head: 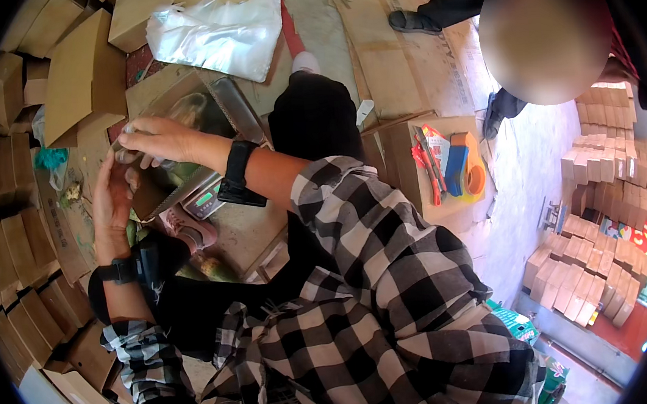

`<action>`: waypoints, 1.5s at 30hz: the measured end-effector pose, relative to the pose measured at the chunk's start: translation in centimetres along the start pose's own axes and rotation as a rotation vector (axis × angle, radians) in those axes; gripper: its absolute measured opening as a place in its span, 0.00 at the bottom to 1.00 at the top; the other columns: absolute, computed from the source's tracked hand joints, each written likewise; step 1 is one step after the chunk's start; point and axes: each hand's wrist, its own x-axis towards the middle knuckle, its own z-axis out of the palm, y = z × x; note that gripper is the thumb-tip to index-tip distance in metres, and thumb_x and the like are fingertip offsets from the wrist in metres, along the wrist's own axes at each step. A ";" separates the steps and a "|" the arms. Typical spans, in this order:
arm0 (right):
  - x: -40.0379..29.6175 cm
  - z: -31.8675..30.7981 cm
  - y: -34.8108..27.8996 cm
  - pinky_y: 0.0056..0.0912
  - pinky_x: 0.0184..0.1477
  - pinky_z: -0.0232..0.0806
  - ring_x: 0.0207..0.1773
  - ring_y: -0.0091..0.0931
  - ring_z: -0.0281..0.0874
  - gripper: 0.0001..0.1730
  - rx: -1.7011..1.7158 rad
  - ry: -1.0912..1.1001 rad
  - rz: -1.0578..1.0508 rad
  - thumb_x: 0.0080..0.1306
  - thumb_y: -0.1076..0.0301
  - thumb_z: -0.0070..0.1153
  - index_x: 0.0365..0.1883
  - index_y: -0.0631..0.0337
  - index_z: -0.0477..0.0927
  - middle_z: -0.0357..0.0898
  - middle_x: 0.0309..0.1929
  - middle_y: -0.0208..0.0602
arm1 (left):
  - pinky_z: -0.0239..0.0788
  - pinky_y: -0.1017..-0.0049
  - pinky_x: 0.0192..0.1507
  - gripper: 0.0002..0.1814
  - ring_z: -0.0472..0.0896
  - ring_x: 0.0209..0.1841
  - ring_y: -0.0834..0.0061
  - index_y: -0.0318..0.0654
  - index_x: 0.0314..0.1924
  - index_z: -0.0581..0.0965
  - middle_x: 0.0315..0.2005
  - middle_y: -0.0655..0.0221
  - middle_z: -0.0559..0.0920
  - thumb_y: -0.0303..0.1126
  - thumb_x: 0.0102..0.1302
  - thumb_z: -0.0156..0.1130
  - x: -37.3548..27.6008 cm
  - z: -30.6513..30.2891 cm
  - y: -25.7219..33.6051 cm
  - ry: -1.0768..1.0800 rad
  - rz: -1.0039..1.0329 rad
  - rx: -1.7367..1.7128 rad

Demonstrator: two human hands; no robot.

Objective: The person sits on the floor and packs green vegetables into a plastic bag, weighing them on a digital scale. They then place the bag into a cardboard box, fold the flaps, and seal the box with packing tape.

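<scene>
An open cardboard box (155, 195) stands before me with green and pale produce (183, 172) inside; its exact kind is unclear. My right hand (156, 140) reaches over the box's near-left edge, palm down with bent fingers. Just below it my left hand (112, 196) is raised at the box's left side, its fingertips close to the right hand's. Whether either hand grips the box edge or something small is hidden by the overlapping fingers. A digital scale (203, 199) with a lit green display sits beside the box, close to my pink shoe (191, 226).
Cardboard boxes (86, 78) crowd the left side. Clear plastic bags (219, 31) lie beyond the box. To my right, a carton (400, 167) bears an orange-and-blue tape dispenser (466, 165) and a cutter knife (429, 159). Another person's shoe (415, 22) rests on flattened cardboard (374, 44).
</scene>
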 end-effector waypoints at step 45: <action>-38.6 -22.6 -0.2 0.42 0.45 0.70 0.43 0.41 0.78 0.18 -1.408 0.725 1.204 0.60 0.56 0.51 0.42 0.61 0.75 0.79 0.41 0.49 | 0.59 0.64 0.58 0.24 0.68 0.57 0.51 0.30 0.55 0.70 0.52 0.47 0.71 0.39 0.65 0.53 6.3 -1.3 -8.1 -0.407 0.424 1.667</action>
